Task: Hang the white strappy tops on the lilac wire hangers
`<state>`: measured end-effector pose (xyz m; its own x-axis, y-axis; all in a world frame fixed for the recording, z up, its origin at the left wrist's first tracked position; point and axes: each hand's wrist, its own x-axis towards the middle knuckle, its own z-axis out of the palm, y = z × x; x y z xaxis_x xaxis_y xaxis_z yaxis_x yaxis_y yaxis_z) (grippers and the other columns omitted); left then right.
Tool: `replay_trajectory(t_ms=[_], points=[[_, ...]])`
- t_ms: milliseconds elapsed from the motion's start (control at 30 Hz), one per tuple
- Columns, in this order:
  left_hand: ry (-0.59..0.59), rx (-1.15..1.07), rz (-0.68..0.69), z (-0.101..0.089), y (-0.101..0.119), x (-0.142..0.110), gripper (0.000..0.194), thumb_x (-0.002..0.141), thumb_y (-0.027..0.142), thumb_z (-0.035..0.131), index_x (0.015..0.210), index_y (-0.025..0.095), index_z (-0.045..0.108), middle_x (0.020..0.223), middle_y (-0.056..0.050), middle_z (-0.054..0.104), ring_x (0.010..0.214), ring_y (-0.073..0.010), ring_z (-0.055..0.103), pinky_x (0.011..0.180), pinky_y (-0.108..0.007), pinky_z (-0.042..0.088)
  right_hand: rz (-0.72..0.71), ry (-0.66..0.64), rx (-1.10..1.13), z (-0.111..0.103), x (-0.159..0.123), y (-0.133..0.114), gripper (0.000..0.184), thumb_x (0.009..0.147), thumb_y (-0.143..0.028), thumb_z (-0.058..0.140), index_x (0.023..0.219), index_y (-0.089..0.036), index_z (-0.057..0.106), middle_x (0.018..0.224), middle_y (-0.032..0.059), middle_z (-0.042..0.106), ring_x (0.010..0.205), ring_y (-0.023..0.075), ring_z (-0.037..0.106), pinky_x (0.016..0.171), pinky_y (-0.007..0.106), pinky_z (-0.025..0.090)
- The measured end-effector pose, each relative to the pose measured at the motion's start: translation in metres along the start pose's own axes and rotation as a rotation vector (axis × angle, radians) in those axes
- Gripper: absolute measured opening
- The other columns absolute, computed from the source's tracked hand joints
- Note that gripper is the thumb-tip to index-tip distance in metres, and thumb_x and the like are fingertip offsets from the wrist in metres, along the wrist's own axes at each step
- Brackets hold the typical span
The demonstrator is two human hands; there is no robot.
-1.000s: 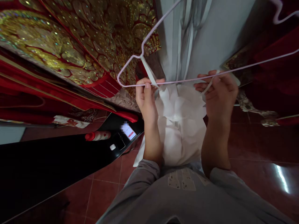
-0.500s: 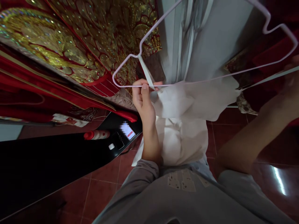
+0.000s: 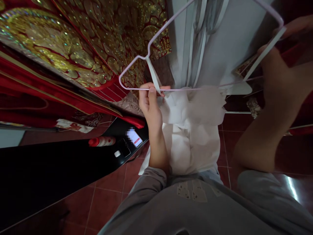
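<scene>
A pale pink wire hanger (image 3: 132,88) spans the upper middle, its top cut off by the frame. My left hand (image 3: 152,104) is closed around its lower bar and the end of a white strap. That strap (image 3: 153,74) is looped over the hanger's left notch. Below the bar hangs a thin white cloth garment (image 3: 190,111) with straps. Over at the right, my right hand (image 3: 278,62) pinches a second white strap (image 3: 262,57), drawn up taut to the hanger's right notch. This hand is dim, and part of its grip is hard to see.
Red garments with gold sequins (image 3: 80,62) hang at left. A grey-white covering (image 3: 227,42) with straps stands ahead. On the black table (image 3: 49,173) lie a lit phone (image 3: 135,137), a dark phone (image 3: 124,148), a small white case (image 3: 117,153) and a red-capped bottle (image 3: 102,141). Red tiles cover the floor.
My right hand has moved up and left, bringing its strap from far right to the hanger's right notch. The garment's right side has drawn inward. My left hand keeps its place.
</scene>
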<state>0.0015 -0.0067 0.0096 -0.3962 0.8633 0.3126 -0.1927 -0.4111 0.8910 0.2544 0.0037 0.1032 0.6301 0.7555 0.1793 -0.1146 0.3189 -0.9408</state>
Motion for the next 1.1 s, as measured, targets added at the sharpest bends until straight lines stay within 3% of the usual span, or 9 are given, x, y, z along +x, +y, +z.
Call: replay_trajectory(t_ms=[67,133,233,300,433,600,800,967,1100], points=[[-0.011,-0.014,-0.011,0.003,-0.001,-0.003,0.020,0.107,0.041,0.065,0.095,0.027,0.060,0.086,-0.002,0.079,0.074,-0.0176,0.063,0.081,-0.033,0.055,-0.148,0.008,-0.103,-0.001,-0.016,0.005,0.031,0.074,0.008,0.082,0.073,-0.023,0.081,0.102,-0.0075,0.073,0.125,0.0074,0.073,0.094,0.002,0.058],[-0.006,-0.028,-0.009,0.006,-0.002,-0.006,0.023,0.107,0.045,0.066,0.095,0.027,0.060,0.087,-0.003,0.080,0.075,-0.0178,0.063,0.081,-0.033,0.055,-0.244,0.139,-0.065,-0.004,-0.037,0.018,0.038,0.081,0.009,0.076,0.068,-0.026,0.080,0.098,-0.0095,0.073,0.121,0.0056,0.074,0.100,0.009,0.060],[0.017,-0.025,0.003,0.009,-0.006,-0.010,0.027,0.107,0.051,0.066,0.097,0.026,0.060,0.090,-0.004,0.081,0.077,-0.0183,0.063,0.083,-0.034,0.054,-0.302,0.288,0.094,-0.003,-0.071,0.049,0.048,0.092,0.006,0.060,0.067,-0.030,0.078,0.077,-0.0060,0.067,0.086,0.0047,0.072,0.086,0.012,0.065],[0.013,-0.029,0.013,0.011,-0.007,-0.012,0.027,0.108,0.051,0.065,0.098,0.026,0.060,0.092,-0.005,0.082,0.077,-0.0181,0.064,0.082,-0.033,0.053,-0.185,0.112,0.073,0.003,-0.088,0.067,0.038,0.088,0.000,0.057,0.070,-0.028,0.078,0.073,-0.0035,0.067,0.074,0.0081,0.066,0.080,0.018,0.065],[-0.009,-0.056,0.025,0.012,-0.006,-0.016,0.026,0.108,0.051,0.066,0.099,0.026,0.061,0.093,-0.003,0.082,0.076,-0.0166,0.064,0.080,-0.032,0.054,0.047,-0.229,0.136,0.024,-0.101,0.082,0.013,0.077,-0.022,0.076,0.088,-0.028,0.080,0.098,0.0019,0.080,0.091,0.0176,0.076,0.088,0.034,0.066],[-0.015,-0.017,0.011,0.009,-0.008,-0.026,0.033,0.105,0.056,0.068,0.099,0.024,0.070,0.092,-0.003,0.080,0.085,-0.0179,0.073,0.088,-0.033,0.058,0.272,-0.278,0.529,0.031,-0.101,0.082,0.020,0.082,-0.049,0.066,0.083,-0.030,0.066,0.083,0.0008,0.068,0.097,0.0217,0.076,0.088,0.041,0.066],[0.029,0.129,0.156,-0.001,-0.006,-0.039,0.038,0.104,0.055,0.071,0.088,0.021,0.077,0.086,-0.003,0.076,0.084,-0.0180,0.072,0.085,-0.033,0.057,0.266,-0.277,0.518,0.027,-0.097,0.096,0.023,0.084,-0.049,0.068,0.079,-0.028,0.061,0.079,0.0003,0.061,0.090,0.0195,0.073,0.075,0.034,0.060],[-0.024,-0.011,0.082,0.001,0.028,-0.034,0.021,0.100,0.044,0.078,0.090,0.026,0.083,0.080,-0.003,0.073,0.068,-0.0157,0.061,0.060,-0.029,0.044,0.222,-0.262,0.474,0.034,-0.083,0.102,0.036,0.088,-0.057,0.065,0.074,-0.027,0.052,0.072,0.0001,0.055,0.082,0.0203,0.070,0.069,0.033,0.055],[-0.142,-0.165,-0.038,0.002,0.059,-0.004,0.013,0.101,0.038,0.075,0.101,0.030,0.086,0.096,-0.006,0.076,0.085,-0.0200,0.069,0.056,-0.029,0.041,0.221,-0.272,0.479,0.034,-0.079,0.107,0.036,0.090,-0.054,0.065,0.076,-0.026,0.049,0.072,-0.0009,0.055,0.081,0.0196,0.070,0.073,0.034,0.056]])
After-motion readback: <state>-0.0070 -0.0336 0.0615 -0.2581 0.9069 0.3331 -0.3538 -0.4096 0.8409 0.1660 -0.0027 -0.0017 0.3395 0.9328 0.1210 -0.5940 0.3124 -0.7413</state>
